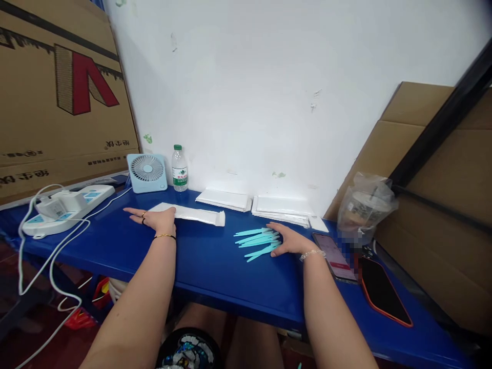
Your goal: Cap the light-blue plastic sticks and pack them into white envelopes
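Note:
My left hand point(156, 219) lies on the left end of a long white paper sleeve point(198, 215), its fingers stretched out to the left and its thumb on the paper. The sleeve lies flat, and a folded flap shows at its right end. My right hand point(290, 240) is at the pale ends of several slim turquoise sticks point(255, 240), thumb and fingers apart around them. These sticks lie in a loose fan on the blue table point(230, 277), their thin tips to the left. What kind of tool they are I cannot tell.
Two stacks of white sleeves, one left point(225, 199) and one right point(284, 206), lie by the wall. A bottle point(180, 171), fan point(147, 173) and power strip point(73, 207) stand left. Two phones point(336, 256) and a bagged drink cup point(365, 210) are right.

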`<state>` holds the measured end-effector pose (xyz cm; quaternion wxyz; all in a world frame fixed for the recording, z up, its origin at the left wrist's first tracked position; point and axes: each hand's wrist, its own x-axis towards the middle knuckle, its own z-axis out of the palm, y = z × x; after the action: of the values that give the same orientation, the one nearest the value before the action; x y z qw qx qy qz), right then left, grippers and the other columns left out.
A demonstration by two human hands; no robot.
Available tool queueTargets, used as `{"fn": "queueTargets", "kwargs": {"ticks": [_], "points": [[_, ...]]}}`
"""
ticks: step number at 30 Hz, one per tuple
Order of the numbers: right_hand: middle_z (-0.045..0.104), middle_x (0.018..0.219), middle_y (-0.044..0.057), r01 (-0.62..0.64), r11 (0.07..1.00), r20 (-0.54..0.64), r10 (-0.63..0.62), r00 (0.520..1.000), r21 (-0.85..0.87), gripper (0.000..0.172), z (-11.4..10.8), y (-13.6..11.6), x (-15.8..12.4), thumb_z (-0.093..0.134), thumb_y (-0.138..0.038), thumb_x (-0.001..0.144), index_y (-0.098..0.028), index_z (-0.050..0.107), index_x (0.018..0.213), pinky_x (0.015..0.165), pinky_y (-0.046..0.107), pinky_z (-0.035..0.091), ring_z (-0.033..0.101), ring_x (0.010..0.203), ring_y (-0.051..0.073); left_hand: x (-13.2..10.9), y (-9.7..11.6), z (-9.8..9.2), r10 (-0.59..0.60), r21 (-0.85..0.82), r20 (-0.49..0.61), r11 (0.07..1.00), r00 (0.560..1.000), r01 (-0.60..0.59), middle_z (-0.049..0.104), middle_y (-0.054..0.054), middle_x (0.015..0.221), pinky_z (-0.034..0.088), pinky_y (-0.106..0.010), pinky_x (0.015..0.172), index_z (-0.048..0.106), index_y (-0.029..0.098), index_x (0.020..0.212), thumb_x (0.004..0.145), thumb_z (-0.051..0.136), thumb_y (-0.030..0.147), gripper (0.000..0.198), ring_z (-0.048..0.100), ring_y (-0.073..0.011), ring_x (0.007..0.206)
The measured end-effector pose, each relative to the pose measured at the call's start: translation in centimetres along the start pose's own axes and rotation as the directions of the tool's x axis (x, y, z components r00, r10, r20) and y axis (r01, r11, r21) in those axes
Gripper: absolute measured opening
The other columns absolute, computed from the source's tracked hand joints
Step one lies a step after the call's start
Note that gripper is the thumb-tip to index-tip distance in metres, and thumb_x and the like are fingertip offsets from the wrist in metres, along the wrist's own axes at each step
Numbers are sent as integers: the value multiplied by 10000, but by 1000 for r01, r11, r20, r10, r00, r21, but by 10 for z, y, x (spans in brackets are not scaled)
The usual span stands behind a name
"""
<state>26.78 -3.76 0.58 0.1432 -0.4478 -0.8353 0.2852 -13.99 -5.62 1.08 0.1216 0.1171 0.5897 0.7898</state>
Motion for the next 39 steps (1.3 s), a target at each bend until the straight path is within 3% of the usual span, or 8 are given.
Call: {"fn": "queueTargets", "kwargs": {"ticks": [3, 7, 10, 13, 18, 21, 27, 39], "points": [[397, 1393, 77, -1, 1000, 11, 1, 1000, 1, 945, 0, -6, 0, 813, -406, 476, -271, 438, 1332, 1039, 443, 283, 337, 1270, 299, -6, 9, -3, 269, 235, -166, 945, 949, -227, -146, -216, 1481, 61, -488, 1111, 2, 135, 1438, 446, 773, 96, 1257, -10, -361, 1369], [519, 1254, 60, 5, 1000, -10, -5, 1000, -2, 806, 4, -14, 2, 809, -400, 487, -275, 545, 1239, 962, 421, 365, 441, 1150, 287, -47, 12, 14, 530, 50, 274, 825, 802, -563, 220, -135, 1478, 78, -420, 1128, 356, 165, 1349, 603, 687, 137, 816, 139, -270, 1377], [555, 1188, 64, 15, 999, -45, -16, 999, -28, 775, 10, -19, 4, 815, -403, 474, -264, 581, 1200, 915, 407, 394, 483, 1083, 282, -96, -2, 30, 374, -199, 787, 907, 491, -372, 550, -124, 1245, 263, -422, 1071, 618, 208, 1065, 583, 735, 236, 496, 426, -288, 1239], [575, 1157, 66, 56, 996, -53, -60, 997, -68, 756, 17, -24, 5, 810, -436, 473, -261, 599, 1178, 894, 397, 404, 507, 1047, 281, -137, -22, 33, 164, -117, 979, 941, 123, -317, 559, -134, 1244, 289, -426, 1051, 666, 219, 952, 548, 772, 299, 425, 445, -310, 1224], [647, 1050, 66, 25, 1000, -101, -24, 995, 4, 403, 17, -25, 8, 644, -423, 715, -235, 660, 1071, 760, 334, 459, 592, 875, 222, -157, -35, 14, 45, -90, 995, 790, -89, -606, 534, -130, 1281, 206, -491, 1062, 630, 241, 1054, 733, 628, 389, 354, 409, -309, 1255], [684, 888, 47, -19, 1000, -195, 16, 981, -16, 207, 16, -21, 12, 565, -311, 771, -222, 709, 892, 696, 303, 451, 602, 783, 192, -157, -32, 7, 82, -124, 992, 789, -97, -601, 560, -121, 1252, 254, -458, 1040, 633, 250, 1054, 718, 642, 410, 373, 450, -307, 1220], [635, 698, 5, -67, 998, -193, 65, 979, -6, 114, 19, -15, 16, 647, -256, 662, -191, 691, 744, 573, 238, 423, 562, 624, 135, -145, -27, 41, 24, 28, 982, 963, 187, -269, 674, -58, 707, 434, -331, 847, 658, 238, 652, 551, 752, 237, 137, 631, -241, 804], [626, 738, 13, -131, 991, -340, 128, 932, 14, 103, 13, 10, 20, 662, -281, 675, -180, 682, 675, 592, 241, 408, 541, 655, 138, -115, -49, 93, 29, 2, 995, 948, 95, -317, 539, 45, 418, 343, -201, 418, 528, 230, 466, 463, 763, 238, 235, 486, -116, 360]]}}
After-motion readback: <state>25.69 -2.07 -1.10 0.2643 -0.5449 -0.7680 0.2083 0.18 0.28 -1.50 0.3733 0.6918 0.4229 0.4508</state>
